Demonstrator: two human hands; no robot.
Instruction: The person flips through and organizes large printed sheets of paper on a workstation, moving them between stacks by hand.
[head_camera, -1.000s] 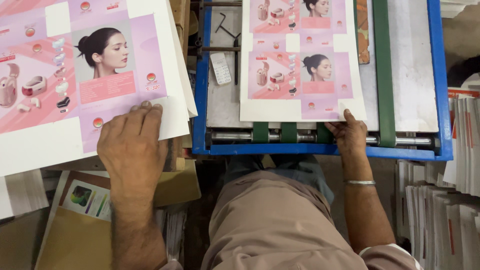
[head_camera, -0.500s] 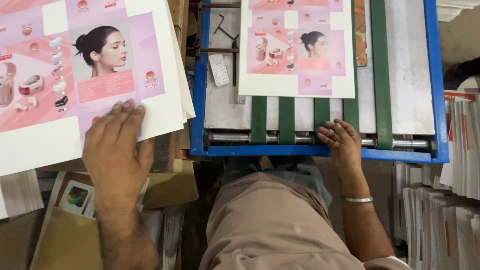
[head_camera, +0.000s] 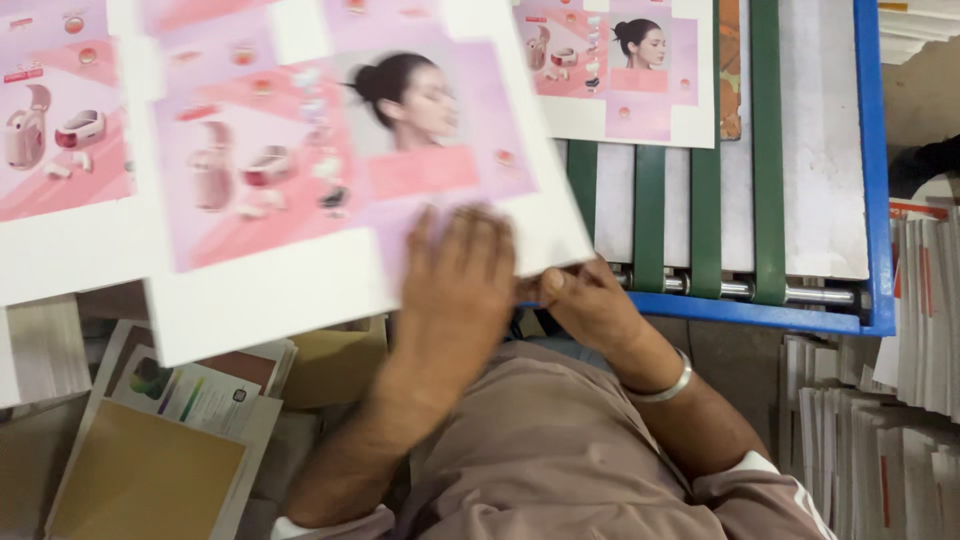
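Both my hands grip one pink printed sheet (head_camera: 330, 190): left hand (head_camera: 455, 300) flat on top, right hand (head_camera: 585, 300) pinching its corner, just off the blue feeder table (head_camera: 870, 200).

printed sheet (head_camera: 330, 180) smooth white card, pink print; belts (head_camera: 768, 150) matt green rubbery; frame (head_camera: 870, 170) blue painted metal; bangle (head_camera: 668, 385) shiny metal

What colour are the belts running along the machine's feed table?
Dark green belts, seen in the head view, on a blue-framed table.
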